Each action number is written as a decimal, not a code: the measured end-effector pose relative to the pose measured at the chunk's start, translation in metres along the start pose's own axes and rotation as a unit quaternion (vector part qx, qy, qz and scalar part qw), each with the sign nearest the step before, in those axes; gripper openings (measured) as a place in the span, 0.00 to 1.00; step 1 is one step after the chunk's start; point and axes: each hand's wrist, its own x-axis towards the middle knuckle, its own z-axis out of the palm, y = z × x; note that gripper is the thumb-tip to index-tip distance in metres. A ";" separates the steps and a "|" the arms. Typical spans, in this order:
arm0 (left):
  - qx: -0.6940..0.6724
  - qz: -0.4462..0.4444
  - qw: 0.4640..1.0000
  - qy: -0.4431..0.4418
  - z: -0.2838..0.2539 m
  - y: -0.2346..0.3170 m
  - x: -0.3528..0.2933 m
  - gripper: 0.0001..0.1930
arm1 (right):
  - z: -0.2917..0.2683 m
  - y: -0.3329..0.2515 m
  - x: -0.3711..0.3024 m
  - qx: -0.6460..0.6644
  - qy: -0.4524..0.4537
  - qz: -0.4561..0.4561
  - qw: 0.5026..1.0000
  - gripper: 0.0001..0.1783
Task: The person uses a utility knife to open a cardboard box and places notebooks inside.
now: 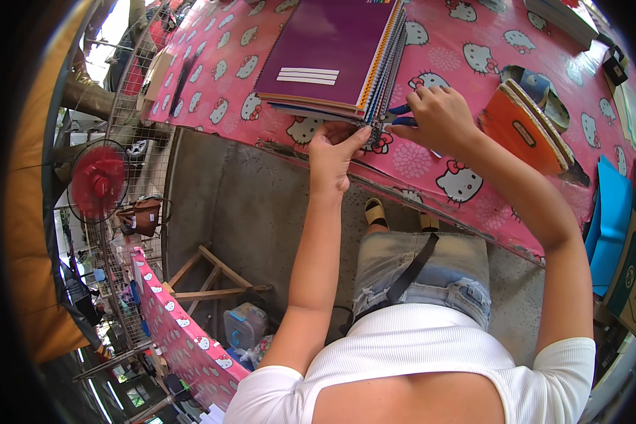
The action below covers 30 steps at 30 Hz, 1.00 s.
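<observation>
A thick stack of spiral-bound notebooks [328, 53], purple cover on top, lies at the table's near edge with its coils along the right side. My left hand [336, 152] is closed at the stack's lower right corner, thumb and fingers pinching a notebook's dark coil end [376, 134]. Just to the right, my right hand [442, 116] grips blue-handled pliers [403, 121]. Their tips are close to the coil end; whether they touch it I cannot tell.
An orange pouch [526, 134] lies right of my right hand on the pink patterned table [413, 159]. Blue folders [610, 219] and a cardboard box [632, 275] stand at the right. A red fan [99, 182], a wooden trestle [208, 279] and a plastic container [246, 325] are at the left.
</observation>
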 end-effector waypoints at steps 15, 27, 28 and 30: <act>0.013 0.022 1.000 -0.010 -0.004 -0.003 0.002 0.17 | 0.000 0.001 0.008 0.030 -0.041 -0.027 0.998 0.32; 0.007 -0.017 1.000 -0.024 0.004 -0.012 0.003 0.15 | 0.016 0.006 -0.001 -0.003 0.062 -0.053 0.997 0.32; 0.007 -0.019 0.999 -0.024 0.003 -0.013 0.004 0.15 | 0.013 0.004 0.001 -0.002 0.061 -0.053 0.997 0.32; 0.016 -0.019 0.999 -0.028 0.001 -0.013 0.007 0.13 | 0.001 -0.001 0.010 0.046 -0.164 0.037 0.985 0.32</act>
